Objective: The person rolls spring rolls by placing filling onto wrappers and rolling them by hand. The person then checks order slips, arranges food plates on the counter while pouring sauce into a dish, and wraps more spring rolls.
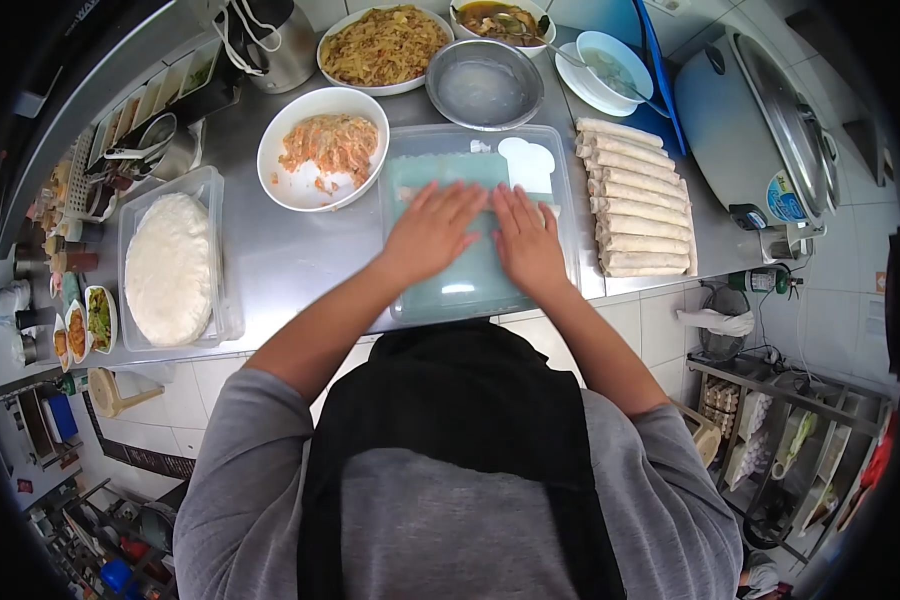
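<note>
My left hand and my right hand lie side by side, palms down with fingers stretched out. Under them is a pale rolled wrapper, its right end just showing past my right fingers; most of it is covered. It rests on a clear plastic lid or tray with a greenish surface. Just beyond stand a white bowl of orange minced filling and a metal bowl with cloudy contents. To the right lies a row of uncooked spring rolls.
At the left, a clear container holds a round stack of white wrappers. Along the back are a bowl of shredded food, a soup bowl and a white bowl with a spoon. A large cooker stands right.
</note>
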`<action>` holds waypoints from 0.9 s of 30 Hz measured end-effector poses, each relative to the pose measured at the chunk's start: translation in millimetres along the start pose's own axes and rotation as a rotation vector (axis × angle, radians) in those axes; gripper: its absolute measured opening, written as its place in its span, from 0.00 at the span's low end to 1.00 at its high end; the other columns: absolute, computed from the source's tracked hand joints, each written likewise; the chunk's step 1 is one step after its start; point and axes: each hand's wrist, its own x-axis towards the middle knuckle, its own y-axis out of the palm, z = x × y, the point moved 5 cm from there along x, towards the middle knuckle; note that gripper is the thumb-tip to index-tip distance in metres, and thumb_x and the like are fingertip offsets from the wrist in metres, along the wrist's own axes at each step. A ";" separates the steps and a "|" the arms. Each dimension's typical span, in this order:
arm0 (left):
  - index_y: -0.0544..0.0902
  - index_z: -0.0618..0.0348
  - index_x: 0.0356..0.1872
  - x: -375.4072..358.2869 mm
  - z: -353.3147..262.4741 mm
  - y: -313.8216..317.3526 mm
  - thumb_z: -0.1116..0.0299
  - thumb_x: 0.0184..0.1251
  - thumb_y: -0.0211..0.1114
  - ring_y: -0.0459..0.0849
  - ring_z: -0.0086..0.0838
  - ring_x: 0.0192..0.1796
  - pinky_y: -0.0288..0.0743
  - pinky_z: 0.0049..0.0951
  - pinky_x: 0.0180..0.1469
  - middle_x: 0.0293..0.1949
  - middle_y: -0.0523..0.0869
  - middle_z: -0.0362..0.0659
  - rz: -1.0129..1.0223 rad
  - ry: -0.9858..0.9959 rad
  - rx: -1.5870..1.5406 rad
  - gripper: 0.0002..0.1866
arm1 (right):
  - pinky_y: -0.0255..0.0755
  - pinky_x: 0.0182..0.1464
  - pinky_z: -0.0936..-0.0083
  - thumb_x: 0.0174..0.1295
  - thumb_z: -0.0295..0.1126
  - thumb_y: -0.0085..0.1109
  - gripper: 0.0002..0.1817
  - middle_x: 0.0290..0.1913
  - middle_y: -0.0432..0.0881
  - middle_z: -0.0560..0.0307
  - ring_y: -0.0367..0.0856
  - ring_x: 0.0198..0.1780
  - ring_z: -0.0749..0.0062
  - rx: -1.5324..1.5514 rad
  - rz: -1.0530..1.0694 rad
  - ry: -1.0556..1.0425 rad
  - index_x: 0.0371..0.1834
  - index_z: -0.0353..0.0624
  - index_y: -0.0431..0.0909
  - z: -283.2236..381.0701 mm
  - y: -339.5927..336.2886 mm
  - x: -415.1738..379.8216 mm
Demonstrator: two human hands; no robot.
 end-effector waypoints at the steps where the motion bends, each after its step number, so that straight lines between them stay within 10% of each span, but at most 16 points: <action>1: 0.67 0.52 0.73 -8.0 -6.8 3.5 0.54 0.68 0.64 0.68 0.35 0.73 0.57 0.46 0.75 0.72 0.71 0.41 0.073 0.002 0.004 0.34 | 0.54 0.74 0.50 0.67 0.39 0.57 0.34 0.76 0.65 0.56 0.62 0.77 0.62 0.012 0.050 -0.006 0.76 0.45 0.61 4.4 3.1 -7.1; 17: 0.72 0.52 0.67 53.0 34.5 16.4 0.55 0.67 0.64 0.74 0.37 0.65 0.65 0.42 0.68 0.60 0.77 0.44 0.191 -0.051 -0.002 0.29 | 0.58 0.72 0.49 0.64 0.51 0.59 0.36 0.70 0.70 0.52 0.66 0.73 0.61 -0.043 -0.045 -0.007 0.71 0.43 0.67 -15.5 15.2 52.8; 24: 0.81 0.50 0.50 83.2 55.6 7.8 0.63 0.58 0.71 0.87 0.38 0.43 0.80 0.41 0.44 0.40 0.84 0.41 0.392 0.016 0.123 0.18 | 0.76 0.46 0.57 0.57 0.54 0.67 0.26 0.39 0.84 0.53 0.85 0.44 0.60 0.112 0.181 0.094 0.46 0.43 0.79 -40.0 15.0 86.9; 27: 0.84 0.54 0.36 99.5 43.2 -96.0 0.66 0.62 0.66 0.87 0.35 0.41 0.81 0.36 0.45 0.35 0.85 0.41 0.127 0.068 0.179 0.05 | 0.76 0.40 0.60 0.58 0.49 0.70 0.20 0.30 0.84 0.51 0.86 0.35 0.59 0.447 0.158 0.247 0.38 0.42 0.81 -36.2 -7.2 77.6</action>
